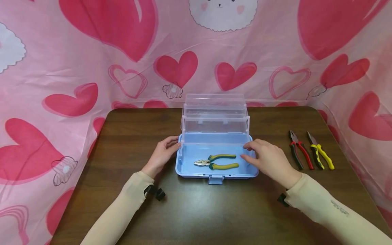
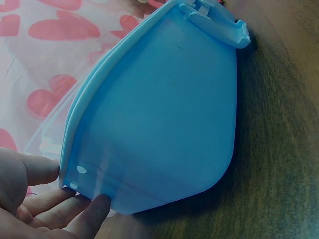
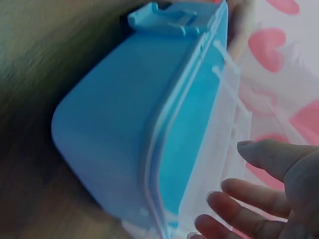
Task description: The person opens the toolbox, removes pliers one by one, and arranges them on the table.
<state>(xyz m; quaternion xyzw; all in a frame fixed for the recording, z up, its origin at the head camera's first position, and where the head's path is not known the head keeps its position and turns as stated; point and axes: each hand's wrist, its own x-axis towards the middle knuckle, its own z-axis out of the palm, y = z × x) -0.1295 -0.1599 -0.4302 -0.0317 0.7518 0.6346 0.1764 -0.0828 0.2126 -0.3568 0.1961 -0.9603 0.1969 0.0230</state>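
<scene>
A blue toolbox (image 1: 186,173) stands with its clear lid and clear tiered trays (image 1: 215,119) raised at the back. Inside it lie pliers with green-and-yellow handles (image 1: 225,166), their metal nose toward the left. My left hand (image 1: 163,153) pinches the box's left end, thumb at the rim (image 2: 70,129) and fingers against the outer wall. Over the right end is my right hand (image 1: 269,160), thumb and fingers apart. In the right wrist view its fingers (image 3: 254,196) are spread beside the clear tray (image 3: 209,164); whether they touch it I cannot tell.
To the right on the brown wooden table (image 1: 196,214) lie red-and-black pliers (image 1: 301,151) and yellow-and-black long-nose pliers (image 1: 320,153). A front latch (image 1: 215,180) hangs down from the box. Pink cloth with hearts (image 1: 205,41) hangs behind the table.
</scene>
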